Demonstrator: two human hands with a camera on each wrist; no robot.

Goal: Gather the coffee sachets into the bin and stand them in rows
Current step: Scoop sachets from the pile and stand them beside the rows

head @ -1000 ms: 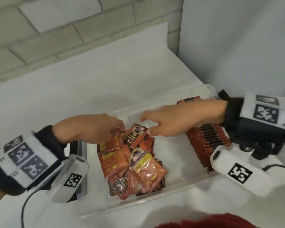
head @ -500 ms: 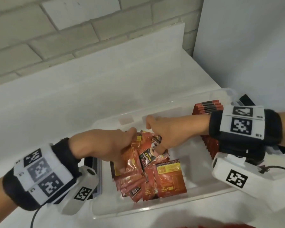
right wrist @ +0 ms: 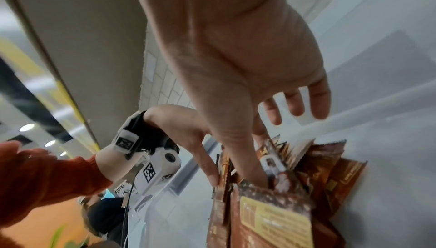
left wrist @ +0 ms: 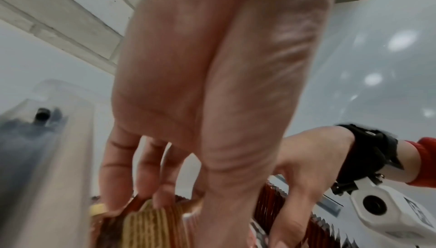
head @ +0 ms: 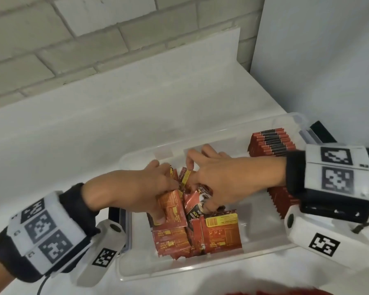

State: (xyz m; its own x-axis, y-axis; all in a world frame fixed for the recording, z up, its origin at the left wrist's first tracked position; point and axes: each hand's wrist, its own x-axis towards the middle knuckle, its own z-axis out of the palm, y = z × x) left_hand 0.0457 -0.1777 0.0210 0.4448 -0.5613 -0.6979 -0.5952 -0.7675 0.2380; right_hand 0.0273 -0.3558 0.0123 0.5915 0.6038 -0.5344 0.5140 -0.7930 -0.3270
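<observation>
A clear plastic bin (head: 179, 271) sits on the white table. Along its right side stands a row of red coffee sachets (head: 271, 143). In the middle lies a loose pile of sachets (head: 219, 233). My left hand (head: 166, 199) grips a bunch of sachets (head: 170, 207) from the left, thumb on the near face, fingers curled over their tops (left wrist: 151, 220). My right hand (head: 200, 188) meets it from the right. Its thumb (right wrist: 247, 168) is pushed down among the sachets (right wrist: 278, 160), the index finger sits behind them, and the other fingers are spread.
Black latches sit at the bin's left end (head: 115, 218) and right end (head: 322, 133). A brick wall (head: 94, 39) rises behind the white table (head: 136, 116), and a plain white wall (head: 317, 60) closes the right side. The bin's near right floor (head: 256, 235) is bare.
Both hands have come together over the pile and dug into it, pressing loose sachets into a bunch between them. The right wrist has moved left, over the standing row.
</observation>
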